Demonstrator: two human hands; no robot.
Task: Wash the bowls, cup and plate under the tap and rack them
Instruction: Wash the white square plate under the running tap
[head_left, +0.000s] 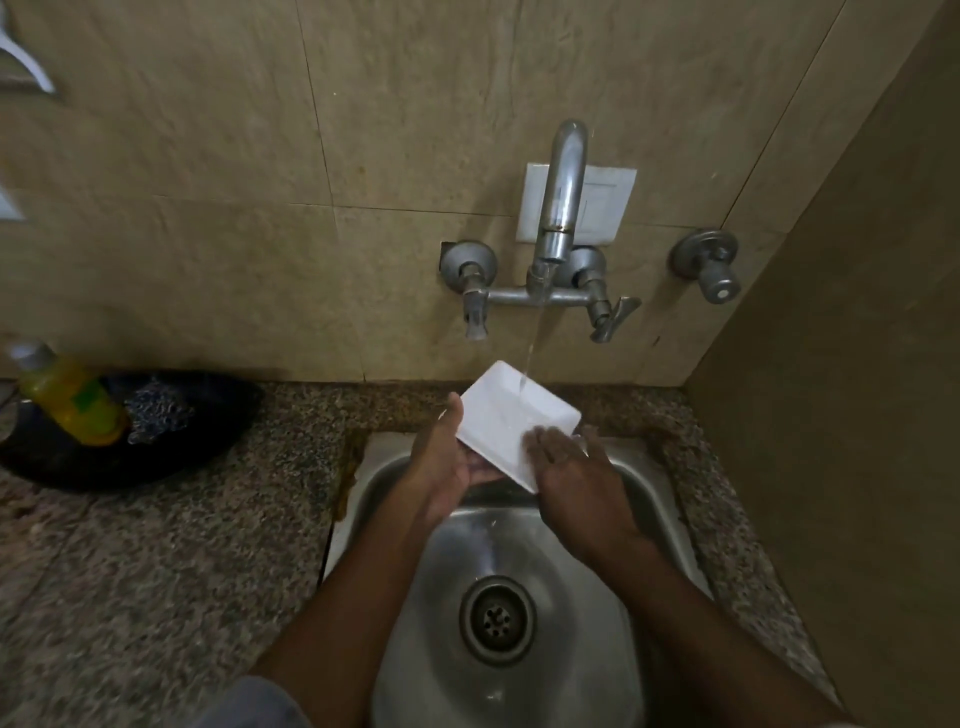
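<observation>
**Wet plate held over the sink: where a slip could come from**

Beige wall tiles and a speckled granite table frame a steel sink (649, 483), over which a white rectangular plate (498, 415) is held tilted under the tap (558, 208). Fingers of the left hand (441, 462) are cupped beneath the plate's near-left edge, the thumb lying along its rim. The right hand (571, 462) is laid flat on the plate's lower right face, fingers (545, 441) straight, rubbing rather than gripping. A thin stream of water (530, 353) is landing on the plate's upper part.

Only one hand is judged to carry the plate; made slick by water, it could slide into the basin and chip. A dish-soap bottle (67, 395) and a metal scrubber (156, 410) sit in a dark tray (218, 405), well apart to the left. No rack is seen.
</observation>
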